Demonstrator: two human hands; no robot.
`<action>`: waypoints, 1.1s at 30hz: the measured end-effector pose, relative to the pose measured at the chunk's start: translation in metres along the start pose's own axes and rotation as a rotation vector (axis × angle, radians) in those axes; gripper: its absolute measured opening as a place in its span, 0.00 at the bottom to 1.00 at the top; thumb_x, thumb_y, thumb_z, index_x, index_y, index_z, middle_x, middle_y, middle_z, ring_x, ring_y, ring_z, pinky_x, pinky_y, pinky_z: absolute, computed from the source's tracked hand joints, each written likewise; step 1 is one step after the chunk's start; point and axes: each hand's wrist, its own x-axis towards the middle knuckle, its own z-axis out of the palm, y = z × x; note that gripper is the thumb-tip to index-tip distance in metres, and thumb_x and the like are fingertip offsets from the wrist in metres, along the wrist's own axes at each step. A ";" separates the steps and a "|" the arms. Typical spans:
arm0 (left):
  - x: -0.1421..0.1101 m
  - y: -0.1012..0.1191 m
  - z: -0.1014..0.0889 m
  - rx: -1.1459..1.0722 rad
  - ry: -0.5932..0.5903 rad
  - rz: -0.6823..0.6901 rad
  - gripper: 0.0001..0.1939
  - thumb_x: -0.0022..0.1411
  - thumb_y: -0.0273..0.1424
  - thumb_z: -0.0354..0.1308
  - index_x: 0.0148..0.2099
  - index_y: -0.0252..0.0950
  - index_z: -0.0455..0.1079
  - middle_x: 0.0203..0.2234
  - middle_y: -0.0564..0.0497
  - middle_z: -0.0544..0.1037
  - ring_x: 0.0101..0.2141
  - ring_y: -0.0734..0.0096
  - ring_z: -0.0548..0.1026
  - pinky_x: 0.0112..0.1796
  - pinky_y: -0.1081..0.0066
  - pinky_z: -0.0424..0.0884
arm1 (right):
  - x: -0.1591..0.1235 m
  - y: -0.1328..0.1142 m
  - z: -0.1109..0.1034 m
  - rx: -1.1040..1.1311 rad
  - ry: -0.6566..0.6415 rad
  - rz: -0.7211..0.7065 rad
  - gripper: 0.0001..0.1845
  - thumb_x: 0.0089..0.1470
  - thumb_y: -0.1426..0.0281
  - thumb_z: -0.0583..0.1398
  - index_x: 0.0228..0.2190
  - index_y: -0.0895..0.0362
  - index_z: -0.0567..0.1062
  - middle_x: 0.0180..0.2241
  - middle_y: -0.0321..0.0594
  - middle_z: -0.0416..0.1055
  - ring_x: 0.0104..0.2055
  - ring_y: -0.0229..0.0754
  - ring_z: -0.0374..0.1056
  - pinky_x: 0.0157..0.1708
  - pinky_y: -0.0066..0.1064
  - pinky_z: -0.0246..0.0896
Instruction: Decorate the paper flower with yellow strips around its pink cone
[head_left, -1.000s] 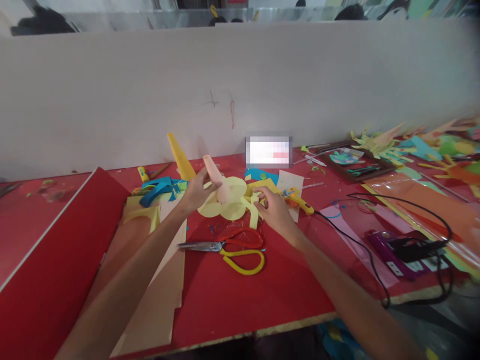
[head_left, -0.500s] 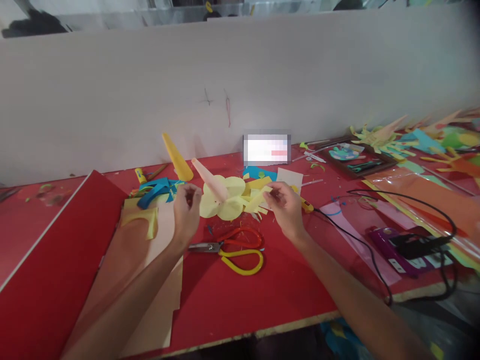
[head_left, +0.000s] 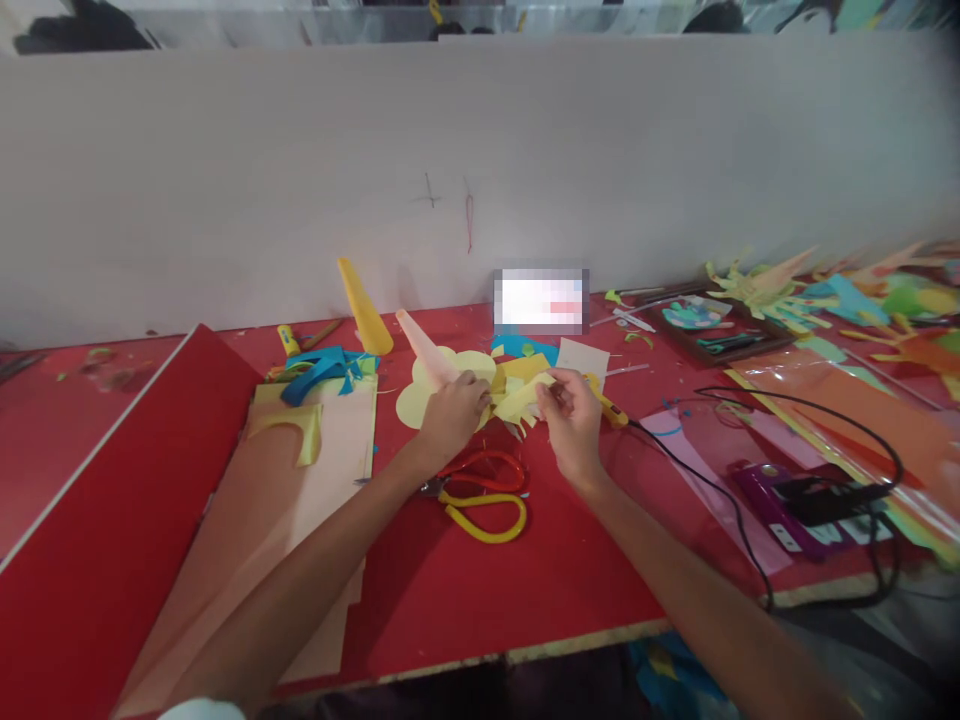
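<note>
My right hand (head_left: 571, 425) pinches a pale yellow paper strip (head_left: 521, 400) between thumb and fingers. Close to the strip's left end is my left hand (head_left: 454, 415), its fingers bent together; what lies under the fingertips is hidden. Behind that hand, a pale yellow flower-shaped paper (head_left: 415, 405) with rounded petals has a peach paper cone (head_left: 421, 345) standing tilted on it. Scissors (head_left: 517, 468) with one red and one yellow handle lie below the hands, their blades mostly covered by my left forearm.
A yellow cone (head_left: 364, 310) stands behind, beside blue paper scraps (head_left: 322, 372). Peach sheets (head_left: 315, 530) and a red panel (head_left: 135, 500) lie left. Rightward are a corded yellow tool (head_left: 615, 413), a purple power strip (head_left: 787, 515) with black cable, and a dark tray (head_left: 697, 350). A white board (head_left: 300, 200) rises behind.
My left hand has moved right, from beside the flower's left edge to near the strip's end, now covering part of the flower and scissors. My right hand still holds the strip.
</note>
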 end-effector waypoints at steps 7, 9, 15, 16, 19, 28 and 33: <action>-0.061 -0.054 -0.055 0.056 0.023 -0.020 0.11 0.71 0.30 0.48 0.38 0.37 0.71 0.36 0.48 0.77 0.37 0.64 0.76 0.37 0.68 0.67 | 0.008 0.001 -0.005 0.062 0.035 -0.004 0.13 0.61 0.56 0.63 0.40 0.53 0.73 0.30 0.33 0.65 0.26 0.35 0.61 0.26 0.27 0.60; -0.075 -0.070 -0.073 0.252 0.041 -0.107 0.13 0.72 0.31 0.45 0.41 0.37 0.72 0.38 0.45 0.77 0.37 0.60 0.76 0.35 0.67 0.66 | 0.010 0.003 -0.004 0.064 0.001 0.008 0.14 0.61 0.56 0.62 0.39 0.53 0.73 0.31 0.33 0.65 0.27 0.35 0.61 0.26 0.27 0.59; -0.073 -0.041 -0.064 0.446 -0.005 -0.072 0.17 0.76 0.33 0.41 0.51 0.36 0.71 0.45 0.42 0.76 0.39 0.59 0.77 0.30 0.68 0.64 | 0.014 0.009 -0.006 -0.002 0.044 -0.029 0.16 0.62 0.54 0.61 0.41 0.53 0.73 0.32 0.35 0.67 0.31 0.39 0.65 0.30 0.29 0.62; -0.068 -0.030 -0.056 0.424 -0.036 -0.048 0.17 0.76 0.33 0.41 0.49 0.36 0.72 0.43 0.42 0.77 0.39 0.59 0.78 0.30 0.68 0.63 | 0.015 0.009 -0.008 -0.019 0.060 -0.033 0.16 0.62 0.54 0.61 0.41 0.53 0.73 0.32 0.35 0.67 0.32 0.39 0.65 0.30 0.30 0.63; -0.047 0.006 -0.034 0.342 -0.024 0.021 0.21 0.77 0.40 0.41 0.45 0.35 0.72 0.41 0.41 0.78 0.38 0.56 0.79 0.29 0.67 0.63 | 0.017 0.007 -0.013 -0.062 0.094 -0.058 0.17 0.62 0.53 0.61 0.41 0.54 0.73 0.32 0.37 0.69 0.32 0.41 0.65 0.32 0.32 0.64; 0.001 0.048 0.006 0.328 -0.113 0.013 0.26 0.72 0.48 0.50 0.42 0.28 0.75 0.38 0.34 0.80 0.38 0.49 0.80 0.34 0.64 0.66 | 0.018 -0.006 -0.022 -0.156 0.204 -0.176 0.14 0.64 0.56 0.60 0.40 0.54 0.73 0.37 0.42 0.73 0.36 0.43 0.69 0.36 0.34 0.66; 0.001 0.042 0.004 0.234 -0.106 -0.003 0.16 0.73 0.37 0.51 0.44 0.31 0.74 0.40 0.37 0.81 0.38 0.52 0.80 0.33 0.64 0.66 | 0.022 -0.007 -0.025 -0.142 0.223 -0.201 0.13 0.64 0.57 0.59 0.39 0.54 0.73 0.37 0.42 0.73 0.36 0.44 0.69 0.37 0.34 0.66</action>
